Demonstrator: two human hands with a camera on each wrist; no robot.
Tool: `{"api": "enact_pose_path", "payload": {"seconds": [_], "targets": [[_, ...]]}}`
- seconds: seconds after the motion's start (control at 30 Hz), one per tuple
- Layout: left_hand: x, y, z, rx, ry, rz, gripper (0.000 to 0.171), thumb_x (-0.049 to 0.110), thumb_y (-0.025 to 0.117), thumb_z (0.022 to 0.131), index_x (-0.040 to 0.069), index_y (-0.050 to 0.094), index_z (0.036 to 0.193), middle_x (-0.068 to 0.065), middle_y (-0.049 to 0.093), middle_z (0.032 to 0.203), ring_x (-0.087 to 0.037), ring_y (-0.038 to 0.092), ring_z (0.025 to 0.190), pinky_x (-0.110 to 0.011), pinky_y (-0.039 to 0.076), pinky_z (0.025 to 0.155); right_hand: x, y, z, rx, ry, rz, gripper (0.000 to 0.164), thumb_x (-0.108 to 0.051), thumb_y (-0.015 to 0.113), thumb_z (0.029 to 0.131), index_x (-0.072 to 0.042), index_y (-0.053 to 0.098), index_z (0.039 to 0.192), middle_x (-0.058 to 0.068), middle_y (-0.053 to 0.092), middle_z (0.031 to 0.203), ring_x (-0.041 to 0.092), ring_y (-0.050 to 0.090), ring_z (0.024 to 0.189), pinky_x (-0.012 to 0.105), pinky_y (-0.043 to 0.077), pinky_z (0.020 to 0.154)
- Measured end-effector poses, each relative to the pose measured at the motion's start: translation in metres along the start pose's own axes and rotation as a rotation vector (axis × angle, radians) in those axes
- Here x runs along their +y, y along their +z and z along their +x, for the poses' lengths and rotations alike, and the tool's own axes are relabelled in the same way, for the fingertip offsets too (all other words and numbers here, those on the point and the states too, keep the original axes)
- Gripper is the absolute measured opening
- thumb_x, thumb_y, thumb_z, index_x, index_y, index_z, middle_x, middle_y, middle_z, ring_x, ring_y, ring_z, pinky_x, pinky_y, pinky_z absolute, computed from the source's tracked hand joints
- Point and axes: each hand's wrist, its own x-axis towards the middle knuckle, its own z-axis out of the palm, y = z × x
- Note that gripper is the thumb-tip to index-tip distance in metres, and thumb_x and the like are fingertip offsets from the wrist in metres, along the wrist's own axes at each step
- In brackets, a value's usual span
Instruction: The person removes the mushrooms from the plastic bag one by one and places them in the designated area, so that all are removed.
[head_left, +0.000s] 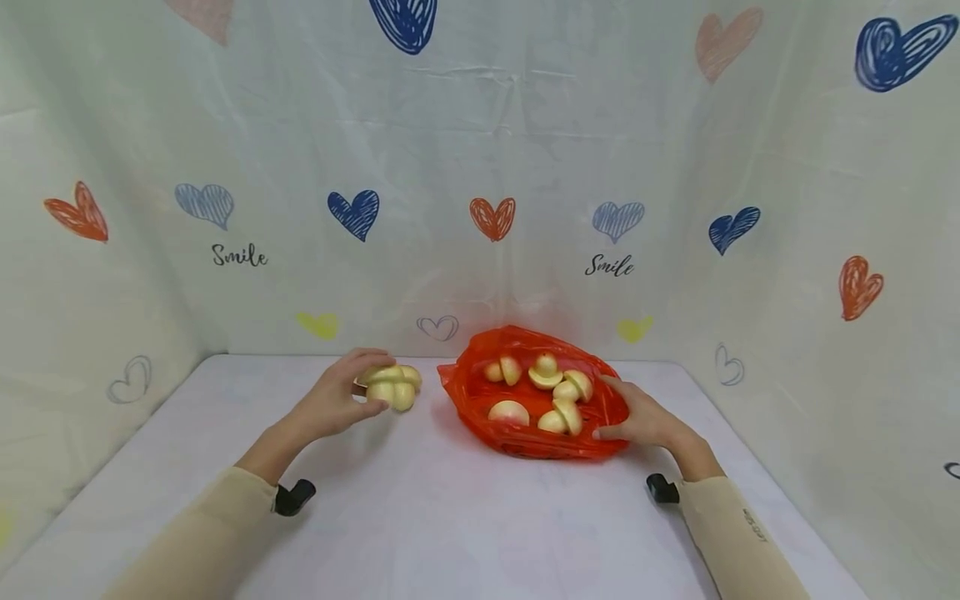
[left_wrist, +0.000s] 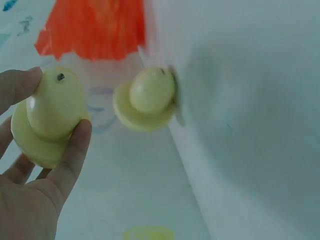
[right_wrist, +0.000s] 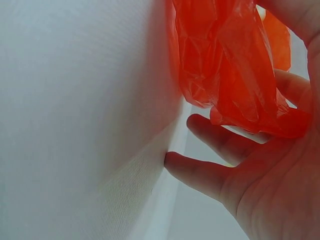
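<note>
The left hand [head_left: 347, 397], left of centre, pinches a mushroom [left_wrist: 52, 110]; a light fingertip hold should suit its smooth surface. The right hand [head_left: 643, 418] grips the red bag [head_left: 551, 447], right of centre; spreading its mouth would likely help. The left-wrist view separates a second mushroom [left_wrist: 150, 92]; the head view nearly merges both.

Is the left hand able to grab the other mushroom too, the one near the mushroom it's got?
Probably not right now: the left hand already grips one mushroom. The other mushroom sits close by with nothing seen between them, so an empty hand likely could.
</note>
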Motion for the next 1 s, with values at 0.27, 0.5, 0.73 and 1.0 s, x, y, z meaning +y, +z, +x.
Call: {"api": "enact_pose_path", "payload": {"seconds": [0.27,0.5,0.73,1.0], "targets": [[-0.031,-0.016,-0.001,-0.004,-0.092,0.034,0.057,-0.001,0.079,0.074,0.000,0.056,0.126,-0.017,0.049,0.130,-0.034,0.050,0.113,-0.036,0.055,0.075,-0.004,-0.004,-0.001,-0.002,0.003,-0.022,0.102,-0.048,0.081,0.068,-0.014,0.029,0.149,0.017,0.035,0.145,0.040,0.035,0.128,0.056,0.047,0.090],[-0.056,-0.015,0.001,-0.067,-0.192,0.079,0.057,0.004,0.078,0.076,0.000,0.054,0.128,-0.020,0.047,0.133,-0.038,0.046,0.118,-0.048,0.048,0.088,-0.004,-0.003,-0.001,-0.010,0.005,-0.017,0.103,-0.050,0.080,0.068,-0.014,0.029,0.150,0.018,0.033,0.146,0.041,0.034,0.129,0.057,0.046,0.091],[-0.070,-0.013,0.008,-0.108,-0.202,0.124,0.056,0.004,0.076,0.076,-0.002,0.054,0.128,-0.024,0.047,0.132,-0.043,0.044,0.120,-0.059,0.033,0.100,-0.003,-0.001,0.000,0.003,0.001,-0.019,0.102,-0.049,0.081,0.067,-0.016,0.030,0.149,0.015,0.035,0.145,0.038,0.036,0.129,0.058,0.044,0.093],[-0.080,-0.009,0.012,-0.148,-0.236,0.134,0.055,0.001,0.074,0.078,-0.001,0.053,0.129,-0.025,0.045,0.134,-0.046,0.039,0.124,-0.061,0.027,0.103,0.000,0.000,0.002,0.002,-0.005,-0.022,0.101,-0.046,0.082,0.069,-0.016,0.028,0.150,0.016,0.036,0.144,0.039,0.036,0.129,0.059,0.044,0.093]]}}
